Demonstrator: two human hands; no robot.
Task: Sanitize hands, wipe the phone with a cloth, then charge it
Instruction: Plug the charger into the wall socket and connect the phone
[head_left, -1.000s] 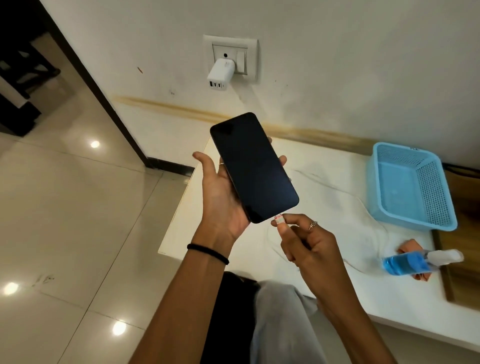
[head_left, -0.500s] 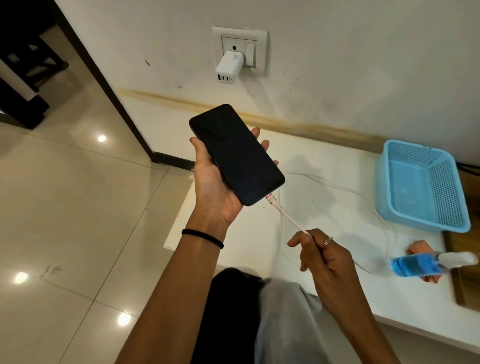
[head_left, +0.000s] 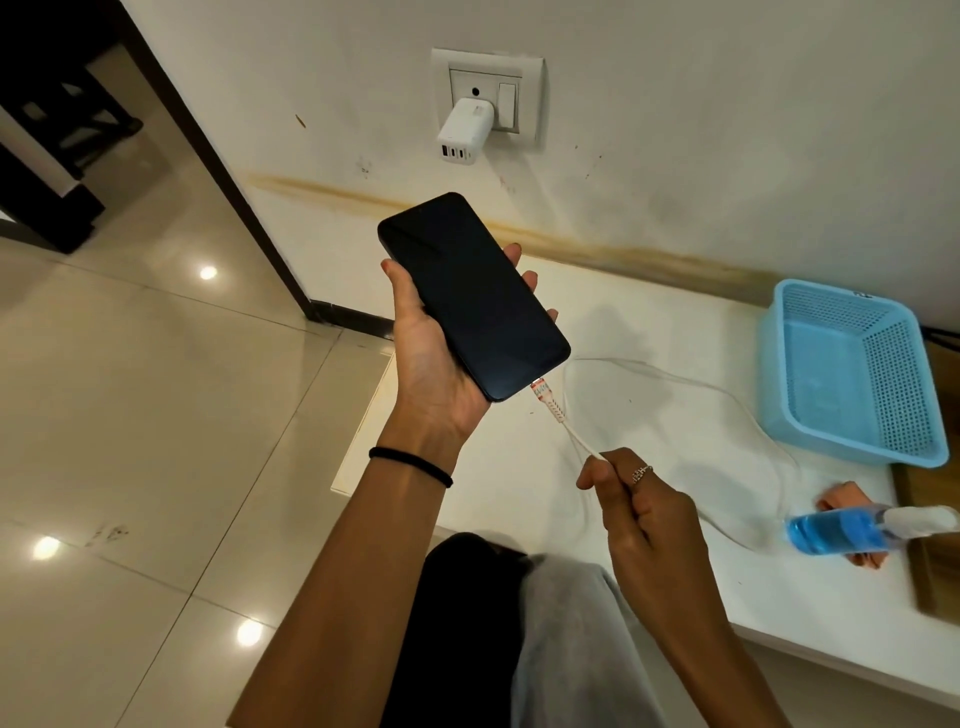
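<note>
A black phone (head_left: 472, 293) with a dark screen lies in my left hand (head_left: 431, 374), held up above the white table's left end. A white charging cable (head_left: 566, 426) is plugged into the phone's bottom edge. My right hand (head_left: 639, 504) pinches that cable a short way below the plug. The cable loops over the table toward the right. A white charger block (head_left: 464, 132) sits in the wall socket (head_left: 488, 93) above the phone, and its ports look empty. An orange cloth (head_left: 844, 499) lies partly under a blue sanitizer bottle (head_left: 841, 532) at the right.
A light blue plastic basket (head_left: 852, 374) stands at the table's back right. The white table (head_left: 649, 571) runs along the wall. Tiled floor and a dark door frame (head_left: 223, 156) lie to the left. My knees are under the table's front edge.
A second ago my right hand held the plug at the phone's bottom edge. The plug now sits in the phone, and my right hand has slid down the cable.
</note>
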